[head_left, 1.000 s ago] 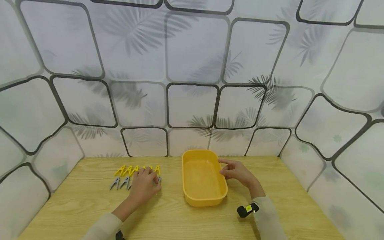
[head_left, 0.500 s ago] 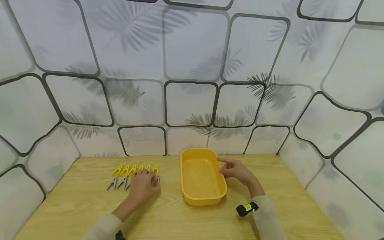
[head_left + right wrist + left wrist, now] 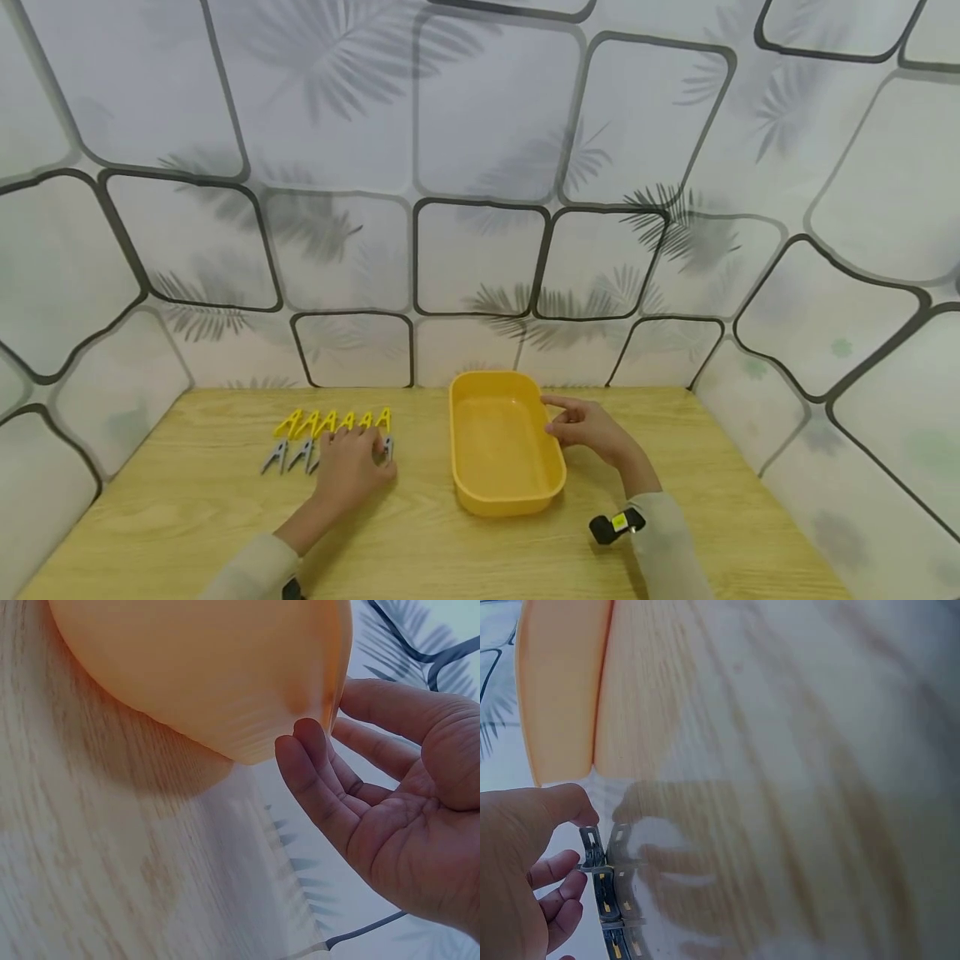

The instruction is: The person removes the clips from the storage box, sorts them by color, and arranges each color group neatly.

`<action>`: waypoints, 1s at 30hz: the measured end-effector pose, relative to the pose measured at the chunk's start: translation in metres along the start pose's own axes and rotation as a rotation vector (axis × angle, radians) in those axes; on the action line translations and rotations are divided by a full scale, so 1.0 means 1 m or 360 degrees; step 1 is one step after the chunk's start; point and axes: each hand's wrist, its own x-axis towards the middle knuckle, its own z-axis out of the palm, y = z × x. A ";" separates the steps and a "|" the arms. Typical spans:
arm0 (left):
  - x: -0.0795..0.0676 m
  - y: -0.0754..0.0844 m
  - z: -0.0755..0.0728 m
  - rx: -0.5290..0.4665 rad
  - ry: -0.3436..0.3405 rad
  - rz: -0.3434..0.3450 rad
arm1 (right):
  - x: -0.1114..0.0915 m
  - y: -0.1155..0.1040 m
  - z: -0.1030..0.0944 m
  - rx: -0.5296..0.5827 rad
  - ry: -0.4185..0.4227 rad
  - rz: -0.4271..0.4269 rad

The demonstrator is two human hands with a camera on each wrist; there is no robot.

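Several grey clothespins point(image 3: 302, 454) lie in a row on the table, left of centre, with several yellow clothespins point(image 3: 311, 423) in a second row behind them. My left hand point(image 3: 348, 467) is over the right part of the grey row with bent fingers. Its thumb touches the end of the rightmost grey clothespin point(image 3: 592, 847), which stays in line with the others. My right hand point(image 3: 588, 429) is at the right side of a yellow plastic tray point(image 3: 506, 504), touching its rim with loose fingers. In the right wrist view, the other fingers point(image 3: 307, 769) rest close to the tray's outer wall.
The tray stands on a light wooden table point(image 3: 420, 550), right of the clothespins, with nothing inside. Patterned walls point(image 3: 480, 258) enclose the table at the back and on both sides.
The head view has shifted slightly. Both hands, the tray and the clothespins otherwise stay as they were.
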 end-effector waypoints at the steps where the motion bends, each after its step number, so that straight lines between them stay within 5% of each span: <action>1: 0.000 0.000 0.000 0.0003 0.0006 0.0004 | 0.000 0.000 0.000 0.0002 0.0000 -0.0003; 8: -0.001 -0.001 -0.002 -0.0013 -0.0013 0.0001 | 0.000 0.000 0.001 -0.0006 -0.0002 0.0003; 19: 0.004 0.002 -0.007 -0.0001 -0.0201 -0.0087 | 0.001 0.000 0.000 -0.0003 0.0006 0.0010; 30: 0.005 0.002 -0.008 0.0022 -0.0190 -0.0064 | 0.000 0.002 0.000 0.0005 -0.0005 -0.0002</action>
